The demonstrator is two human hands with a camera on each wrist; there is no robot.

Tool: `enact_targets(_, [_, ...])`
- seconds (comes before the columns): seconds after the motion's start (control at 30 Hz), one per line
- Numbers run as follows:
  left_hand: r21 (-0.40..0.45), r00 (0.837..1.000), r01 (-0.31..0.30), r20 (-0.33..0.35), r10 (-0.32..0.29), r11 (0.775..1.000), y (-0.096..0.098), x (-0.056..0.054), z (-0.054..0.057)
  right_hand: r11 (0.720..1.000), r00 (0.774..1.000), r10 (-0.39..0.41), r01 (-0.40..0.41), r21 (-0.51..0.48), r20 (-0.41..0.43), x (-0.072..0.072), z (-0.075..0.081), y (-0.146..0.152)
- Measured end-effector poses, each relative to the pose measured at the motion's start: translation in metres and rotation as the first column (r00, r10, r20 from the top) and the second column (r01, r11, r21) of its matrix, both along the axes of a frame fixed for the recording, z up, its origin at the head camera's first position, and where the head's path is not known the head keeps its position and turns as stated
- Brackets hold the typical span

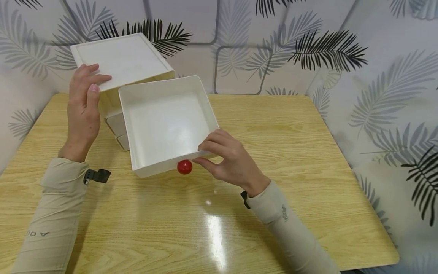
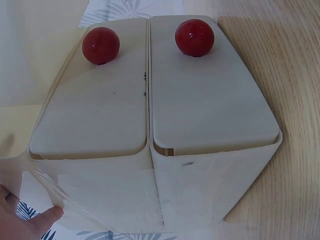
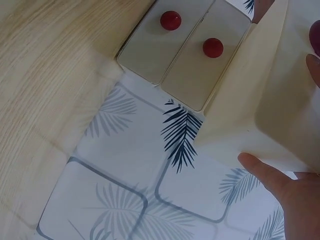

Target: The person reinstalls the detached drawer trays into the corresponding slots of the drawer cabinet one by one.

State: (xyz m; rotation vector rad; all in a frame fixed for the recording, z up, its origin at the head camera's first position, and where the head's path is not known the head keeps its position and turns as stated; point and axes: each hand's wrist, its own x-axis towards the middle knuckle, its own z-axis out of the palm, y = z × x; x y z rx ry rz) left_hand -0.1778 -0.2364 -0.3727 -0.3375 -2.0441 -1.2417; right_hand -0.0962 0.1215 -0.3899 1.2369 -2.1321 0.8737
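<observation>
A white drawer cabinet stands at the table's back left. My left hand rests at its upper left edge, fingers extended over the top and thumb at the front edge. With my right hand I grip a white drawer by the right end of its front, fingers over the rim and thumb below. The drawer is tilted in front of the cabinet's upper opening, its bare inside facing up. Its round red knob sits beside my thumb. In the left wrist view, two lower drawer fronts are closed, each with a red knob.
Beneath everything lies a light wood-grain table, its right edge sloping down toward the front. A pale wall covering with leaf prints rises behind the table and along its sides. Dark straps show at both cuffs.
</observation>
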Motion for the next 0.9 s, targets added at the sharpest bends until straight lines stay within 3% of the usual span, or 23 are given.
enact_targets(0.53, [0.012,1.000,-0.002,-0.006,0.002,1.000,0.006,0.008,0.008,0.999,0.999,0.050,-0.050,0.004,-0.003,0.000,0.001,-0.013])
enact_targets(0.9, [-0.004,1.000,0.005,-0.007,-0.005,1.000,-0.002,-0.002,0.000,0.997,0.997,0.074,-0.074,-0.002,0.002,-0.002,0.000,-0.020])
